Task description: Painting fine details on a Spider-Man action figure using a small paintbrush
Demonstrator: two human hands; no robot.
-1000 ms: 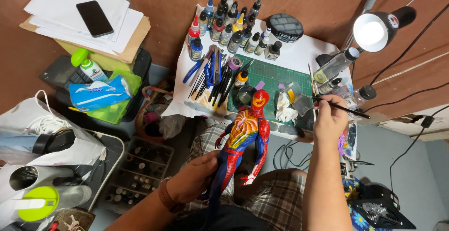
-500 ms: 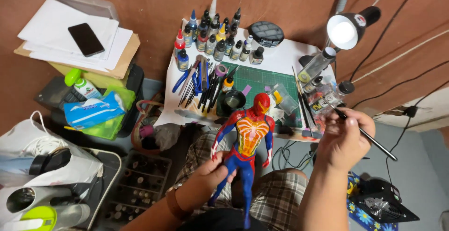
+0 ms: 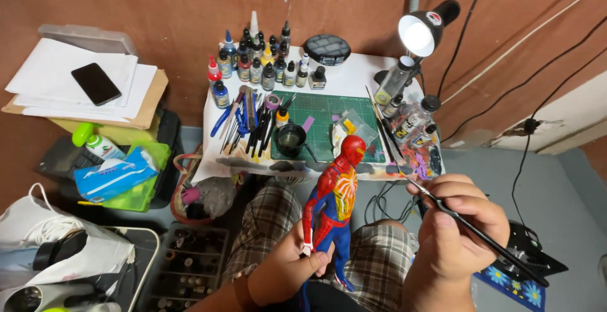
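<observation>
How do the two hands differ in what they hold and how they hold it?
The left hand grips a red and blue action figure by its legs, held upright; the right hand pinches a thin black paintbrush, held slanted. The left hand wraps its fingers round the figure; the right hand holds the brush pen-style, tip pointing up-left, apart from the figure. The left hand sits lower over the lap than the right hand. Both are bare and hover above plaid shorts.

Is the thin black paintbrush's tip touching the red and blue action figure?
Apart. The head view shows the paintbrush in the right hand, tip clear of the figure.
</observation>
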